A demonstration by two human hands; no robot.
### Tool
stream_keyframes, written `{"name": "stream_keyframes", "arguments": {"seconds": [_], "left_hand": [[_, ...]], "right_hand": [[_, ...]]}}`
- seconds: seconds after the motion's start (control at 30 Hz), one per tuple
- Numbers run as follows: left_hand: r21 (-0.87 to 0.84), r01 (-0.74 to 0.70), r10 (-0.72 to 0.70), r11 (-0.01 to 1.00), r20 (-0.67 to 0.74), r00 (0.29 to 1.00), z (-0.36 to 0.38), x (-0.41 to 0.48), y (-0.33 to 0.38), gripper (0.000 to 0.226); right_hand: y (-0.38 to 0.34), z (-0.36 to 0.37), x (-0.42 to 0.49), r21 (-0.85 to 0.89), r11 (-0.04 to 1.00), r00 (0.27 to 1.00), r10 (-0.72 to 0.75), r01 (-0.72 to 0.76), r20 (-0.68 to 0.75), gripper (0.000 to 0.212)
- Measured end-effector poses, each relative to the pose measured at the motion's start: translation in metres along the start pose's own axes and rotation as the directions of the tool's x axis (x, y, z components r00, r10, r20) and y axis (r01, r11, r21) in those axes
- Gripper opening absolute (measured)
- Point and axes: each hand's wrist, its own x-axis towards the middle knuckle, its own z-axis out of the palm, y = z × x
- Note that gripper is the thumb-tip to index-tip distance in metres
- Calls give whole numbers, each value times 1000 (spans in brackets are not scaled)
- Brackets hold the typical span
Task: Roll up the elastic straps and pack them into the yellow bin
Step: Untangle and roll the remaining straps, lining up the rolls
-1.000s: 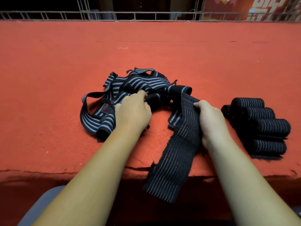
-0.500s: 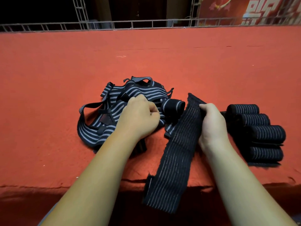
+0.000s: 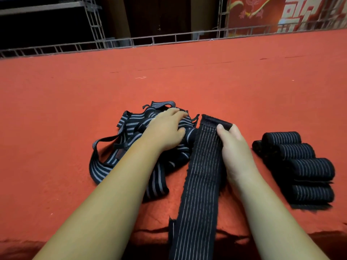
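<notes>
Head view: a flat elastic strap [image 3: 201,169] lies lengthwise on the red carpeted surface [image 3: 56,119], its near end hanging over the front edge. The right hand [image 3: 234,149] pinches its far end, thumb on top, fingers curled beneath. Just left, the left hand [image 3: 166,130] rests palm down, fingers spread, on a tangled pile of striped straps [image 3: 120,147]; whether it grips anything I cannot tell. Right of the strap, apart from it, sit four rolled straps [image 3: 304,166] in a row. Beyond, bare carpet runs to a metal railing [image 3: 169,37].
</notes>
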Motion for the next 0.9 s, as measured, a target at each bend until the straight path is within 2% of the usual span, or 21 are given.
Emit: {"name": "stream_keyframes", "arguments": {"seconds": [0.13,0.2,0.27,0.33,0.47,0.53,0.6,0.7,0.73,0.8,0.87,0.9], "left_hand": [[-21,173,-163,985,234,958,18,23,-15,99],[-8,187,-177,982,287,941,24,27,-24,106],[23,193,-192,981,267,944,27,28,-27,100],[15,215,-213,976,225,951,26,28,-27,85],[-112,345,-336,932,96,937,16,28,-36,33],[-165,427,-428,889,36,903,8,24,-48,20],[-147,503,-510,852,-16,860,2,18,-63,31],[21,604,-605,796,4,797,-3,3,-78,65],[87,603,-606,793,17,795,-2,0,-80,72],[207,494,-505,844,0,863,-5,-4,-77,92],[240,249,-258,938,6,966,-12,-5,-70,109],[202,117,-129,972,48,990,-15,-3,-65,111]], "right_hand": [[7,0,10,-261,965,995,-7,31,95,28],[11,0,14,-407,913,994,32,13,106,31],[14,1,17,-480,877,991,69,-4,117,34],[14,1,18,-507,862,985,102,-18,139,33],[11,-2,19,-493,869,985,123,-47,121,27],[9,-1,16,-499,865,987,115,-45,111,26],[8,0,14,-502,864,989,104,-38,105,25],[7,1,12,-484,874,992,86,-33,88,24],[7,2,11,-475,879,993,87,-36,84,24],[7,4,10,-464,885,994,81,-39,71,24],[8,8,8,-467,883,995,76,-35,68,24],[9,10,8,-469,883,995,71,-33,63,24]]}}
